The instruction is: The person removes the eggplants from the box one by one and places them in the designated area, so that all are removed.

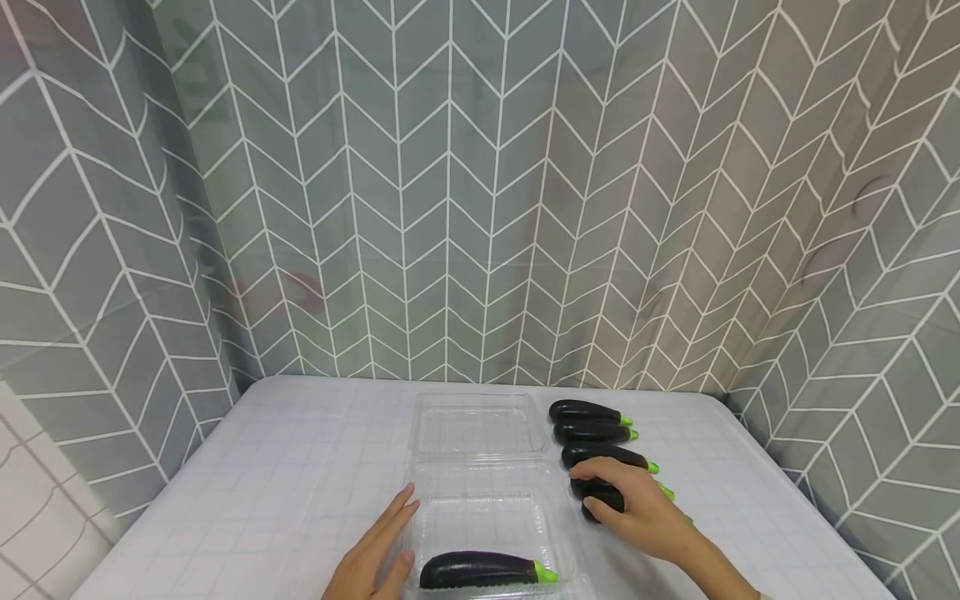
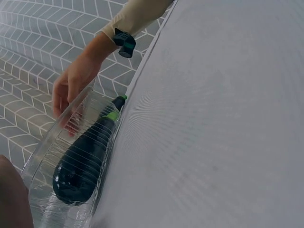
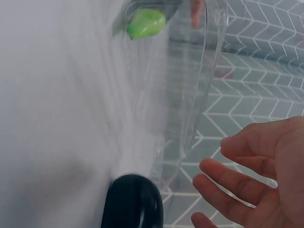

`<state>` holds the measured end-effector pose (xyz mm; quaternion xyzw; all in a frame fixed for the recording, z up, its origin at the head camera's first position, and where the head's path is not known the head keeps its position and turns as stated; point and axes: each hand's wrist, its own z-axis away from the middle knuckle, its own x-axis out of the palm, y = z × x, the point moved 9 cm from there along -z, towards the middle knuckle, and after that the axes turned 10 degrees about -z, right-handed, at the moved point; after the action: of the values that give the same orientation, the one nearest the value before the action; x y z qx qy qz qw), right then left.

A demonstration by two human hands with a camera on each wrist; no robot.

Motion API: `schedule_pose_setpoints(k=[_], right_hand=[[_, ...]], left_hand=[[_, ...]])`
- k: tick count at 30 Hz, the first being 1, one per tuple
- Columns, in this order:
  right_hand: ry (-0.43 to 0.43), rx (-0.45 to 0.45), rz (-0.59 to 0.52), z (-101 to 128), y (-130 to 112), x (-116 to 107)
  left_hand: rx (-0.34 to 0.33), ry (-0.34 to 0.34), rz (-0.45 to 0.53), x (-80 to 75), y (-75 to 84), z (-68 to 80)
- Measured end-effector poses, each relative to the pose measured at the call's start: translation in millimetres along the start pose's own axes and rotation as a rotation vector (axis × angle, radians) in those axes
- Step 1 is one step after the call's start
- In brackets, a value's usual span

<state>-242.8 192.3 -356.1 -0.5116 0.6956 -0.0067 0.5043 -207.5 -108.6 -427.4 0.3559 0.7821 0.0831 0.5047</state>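
A clear plastic clamshell (image 1: 480, 492) lies open on the table, lid at the back. One dark eggplant (image 1: 480, 569) with a green stem lies in its front tray, also seen through the ribbed wall as eggplant (image 2: 83, 159). My left hand (image 1: 382, 542) rests flat with straight fingers against the tray's left side. A row of several eggplants (image 1: 596, 432) lies to the right. My right hand (image 1: 626, 500) hovers over the nearest ones, fingers loosely spread; in the right wrist view the fingers (image 3: 232, 187) stand apart from the eggplant's black end (image 3: 133, 202).
A white grid-patterned cloth (image 1: 300, 467) covers the table. Grey chevron curtains (image 1: 480, 208) close in the back and both sides. The table's right edge (image 1: 780, 483) runs close beside the eggplant row.
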Motion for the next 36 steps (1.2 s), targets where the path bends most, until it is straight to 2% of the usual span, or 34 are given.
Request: schedule_pose_setpoints(k=[6,11,13,17,21,26,32,36], right_hand=[[-0.027,-0.027,-0.032,-6,-8,13],[-0.077,-0.016,-0.071,-12,-14,27],[-0.092,-0.048,-0.087,-14,-20,33],[-0.107,-0.122,-0.101,-18,-29,42],[-0.108,-0.124,-0.084,-21,-33,50],[-0.167,-0.075,-0.116,-26,-38,64],[-0.274,-0.125,-0.153,-29,-50,84],[-0.321,-0.117,-0.186,-31,-53,94]], left_hand=[[-0.037,-0.004,0.123,-0.3,-2.6,-0.1],[-0.097,-0.090,0.182,6.5,-9.0,1.4],[-0.101,-0.091,0.189,6.9,-9.6,1.5],[-0.053,-0.013,0.136,2.0,-5.1,-0.7],[-0.029,0.033,0.102,-0.3,-3.2,-0.8],[-0.063,0.008,0.146,2.6,-6.5,1.0],[-0.068,-0.013,0.137,3.5,-6.3,0.7],[-0.097,-0.041,0.165,5.4,-7.6,0.5]])
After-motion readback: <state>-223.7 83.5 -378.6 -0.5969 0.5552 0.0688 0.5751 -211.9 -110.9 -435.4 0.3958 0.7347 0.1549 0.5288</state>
